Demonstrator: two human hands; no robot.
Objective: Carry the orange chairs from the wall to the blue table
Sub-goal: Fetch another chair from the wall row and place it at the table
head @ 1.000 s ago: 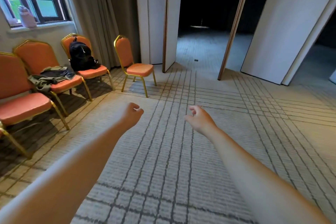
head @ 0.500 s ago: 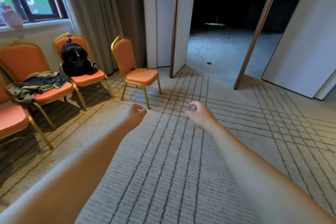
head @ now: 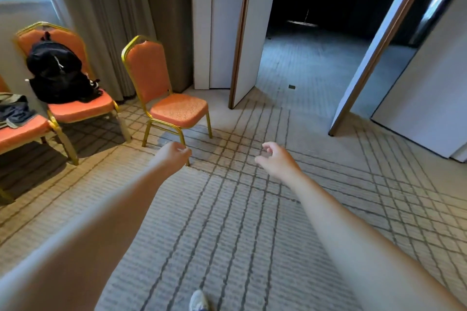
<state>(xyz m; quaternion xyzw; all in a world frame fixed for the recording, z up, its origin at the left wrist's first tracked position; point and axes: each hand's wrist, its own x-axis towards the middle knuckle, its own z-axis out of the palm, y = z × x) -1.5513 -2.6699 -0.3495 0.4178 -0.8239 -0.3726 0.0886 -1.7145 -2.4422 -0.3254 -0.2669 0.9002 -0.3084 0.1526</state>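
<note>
Beside the curtain (head: 101, 20), orange chair (head: 179, 110), gold metal frame, padded seat

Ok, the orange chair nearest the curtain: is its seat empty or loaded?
Empty. The rightmost chair shows bare orange seat fabric with nothing on it; the neighbouring chair holds a black backpack.

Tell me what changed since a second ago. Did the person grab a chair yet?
Not yet. The person walked closer to the empty orange chair, which now stands just beyond the left hand and right hand. Nothing was picked up or let go. Both hands stay stretched forward, loosely curled, holding nothing. The black backpack and the clothes stay where they were.
</note>
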